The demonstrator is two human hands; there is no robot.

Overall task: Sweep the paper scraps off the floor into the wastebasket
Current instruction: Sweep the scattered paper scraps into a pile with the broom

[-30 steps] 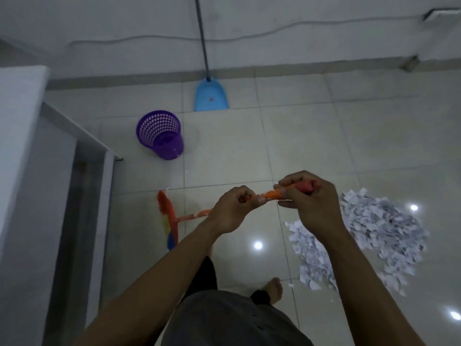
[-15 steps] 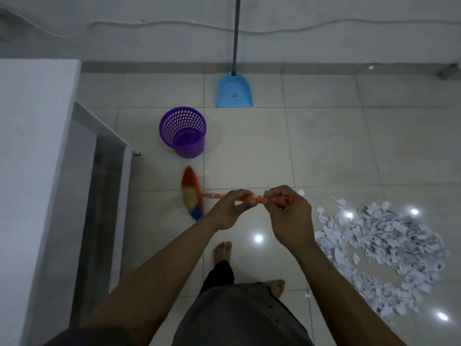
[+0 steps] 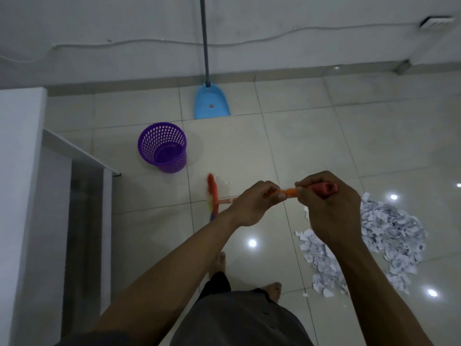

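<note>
Floor (image 3: 311, 146): pale glossy tiles with dark grout lines, several bright light spots reflected on it. Wide bare stretch at centre and far right, between the scraps and the wall.

Wall (image 3: 124, 21): grey, along the far edge, with a thin cable running across it and a grey skirting strip at its foot.

Cabinet (image 3: 22, 196): white, fills the left edge; its corner ends near the wastebasket.

Wastebasket (image 3: 163, 151): purple, perforated, upright, mouth open, left of centre, well apart from the scraps.

Dustpan (image 3: 211, 104): blue, standing on the floor against the wall, its long grey handle rising upward; beyond and right of the wastebasket.

Scraps (image 3: 384, 236): heap of white paper bits on the floor at right, partly hidden behind the right forearm; a few loose bits at its near and left edges.

Broom (image 3: 214, 196): orange stick, multicoloured bristle head blurred, close to the floor, between the wastebasket and the left hand.

Left hand (image 3: 252, 206): closed around the middle of the stick.

Right hand (image 3: 329, 206): closed around the red end cap of the stick, just beside the left hand, a short piece of orange stick showing between them.

Feet (image 3: 273, 290): bare, on the tiles below the hands, near the heap's left edge.
</note>
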